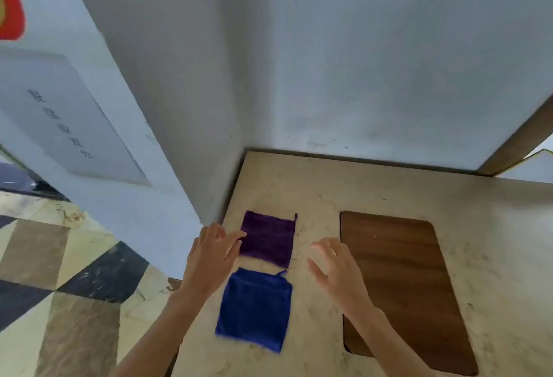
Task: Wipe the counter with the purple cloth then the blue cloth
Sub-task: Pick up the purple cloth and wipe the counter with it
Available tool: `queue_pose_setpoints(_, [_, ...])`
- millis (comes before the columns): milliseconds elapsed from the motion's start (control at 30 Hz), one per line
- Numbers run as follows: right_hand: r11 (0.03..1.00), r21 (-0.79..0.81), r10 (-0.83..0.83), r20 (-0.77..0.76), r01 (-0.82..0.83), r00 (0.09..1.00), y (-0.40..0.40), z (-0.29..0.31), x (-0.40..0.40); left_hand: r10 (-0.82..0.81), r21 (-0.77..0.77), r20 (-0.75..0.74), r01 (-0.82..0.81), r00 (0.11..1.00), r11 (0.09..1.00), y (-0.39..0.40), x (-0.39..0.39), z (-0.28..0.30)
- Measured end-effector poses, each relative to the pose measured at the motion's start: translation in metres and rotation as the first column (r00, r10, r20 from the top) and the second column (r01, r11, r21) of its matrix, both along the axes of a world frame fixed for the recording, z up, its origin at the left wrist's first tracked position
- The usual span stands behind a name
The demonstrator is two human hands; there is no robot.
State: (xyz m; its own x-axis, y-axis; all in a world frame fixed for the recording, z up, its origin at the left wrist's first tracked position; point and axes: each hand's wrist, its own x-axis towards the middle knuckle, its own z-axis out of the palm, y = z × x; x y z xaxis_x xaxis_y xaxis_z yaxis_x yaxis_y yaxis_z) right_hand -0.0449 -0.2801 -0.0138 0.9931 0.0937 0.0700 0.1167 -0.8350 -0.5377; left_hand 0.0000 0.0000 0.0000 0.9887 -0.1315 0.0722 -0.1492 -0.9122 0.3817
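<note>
Purple cloth [267,239] flat on surface [374,194], blue cloth [254,308] just nearer. Left hand [211,252] open, fingertips at purple edge. Right hand [336,269] open, empty.

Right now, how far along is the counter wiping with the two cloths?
Nothing looks done: the purple cloth and the blue cloth both lie flat and folded on the counter. In hand: the left hand is open with fingertips at the purple cloth's left edge, apparently about to take it; the right hand is open and empty beside it. Left: wiping with purple, then with blue.
</note>
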Motion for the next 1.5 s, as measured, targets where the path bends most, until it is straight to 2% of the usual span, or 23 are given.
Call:
queue_pose_setpoints(67, [0.990, 0.127, -0.044, -0.090, 0.056, 0.995, 0.011, -0.021, 0.020, -0.016, -0.012, -0.040, 0.015, 0.999, 1.000, 0.009, 0.025, -0.015])
queue_pose_setpoints(133, [0.985, 0.140, -0.075, -0.211, 0.106, 0.975, 0.018, -0.040, 0.038, -0.039, 0.015, -0.113, 0.041, 0.993, 0.999, 0.016, 0.046, -0.034])
queue_pose_setpoints(233, [0.979, 0.138, -0.109, -0.278, 0.152, 0.954, 0.025, -0.070, 0.066, -0.117, 0.067, -0.096, 0.124, 0.989, 0.990, 0.021, 0.076, -0.064])
queue_pose_setpoints(367, [0.978, 0.112, -0.129, -0.343, 0.177, 0.930, 0.041, -0.096, 0.096, -0.136, 0.119, -0.240, 0.168, 0.961, 0.979, 0.017, 0.111, -0.104])
queue_pose_setpoints(433, [0.986, 0.050, -0.135, -0.345, 0.162, 0.929, 0.049, -0.104, 0.105, -0.155, 0.142, -0.291, 0.203, 0.944, 0.969, 0.016, 0.123, -0.122])
queue_pose_setpoints(500, [0.991, -0.046, -0.131, -0.337, 0.123, 0.932, 0.054, -0.109, 0.111, -0.166, 0.157, -0.317, 0.225, 0.934, 0.962, 0.019, 0.129, -0.135])
queue_pose_setpoints(600, [0.988, -0.101, -0.145, -0.364, 0.115, 0.920, 0.055, -0.112, 0.111, -0.141, 0.133, -0.312, 0.190, 0.940, 0.973, 0.028, 0.128, -0.143])
queue_pose_setpoints(733, [0.979, -0.169, -0.172, -0.365, 0.117, 0.915, 0.057, -0.114, 0.108, -0.073, 0.012, -0.287, 0.080, 0.955, 0.997, 0.025, 0.127, -0.140])
queue_pose_setpoints(900, [0.964, -0.150, -0.260, -0.363, 0.219, 0.895, 0.065, -0.115, 0.124, -0.060, -0.018, -0.241, 0.058, 0.969, 0.998, 0.015, 0.143, -0.137])
queue_pose_setpoints(1000, [0.955, -0.133, -0.296, -0.360, 0.265, 0.885, 0.070, -0.111, 0.133, -0.051, 0.016, -0.212, 0.056, 0.976, 0.998, 0.009, 0.147, -0.133])
queue_pose_setpoints(1167, [0.949, -0.166, -0.313, -0.393, 0.268, 0.865, 0.072, -0.111, 0.135, -0.033, 0.028, -0.332, 0.044, 0.943, 0.999, -0.004, 0.149, -0.125])
queue_pose_setpoints(1300, [0.956, -0.077, -0.290, -0.405, 0.283, 0.867, 0.070, -0.085, 0.129, -0.027, -0.055, -0.387, 0.006, 0.922, 0.998, -0.002, 0.139, -0.104])
queue_pose_setpoints(1400, [0.963, 0.013, -0.245, -0.366, 0.268, 0.898, 0.062, -0.054, 0.115, -0.033, -0.177, -0.385, -0.038, 0.923, 0.983, 0.002, 0.126, -0.078])
queue_pose_setpoints(1500, [0.952, 0.127, -0.230, -0.299, 0.278, 0.926, 0.051, -0.017, 0.095, -0.096, -0.296, -0.356, -0.015, 0.930, 0.955, 0.000, 0.110, -0.040])
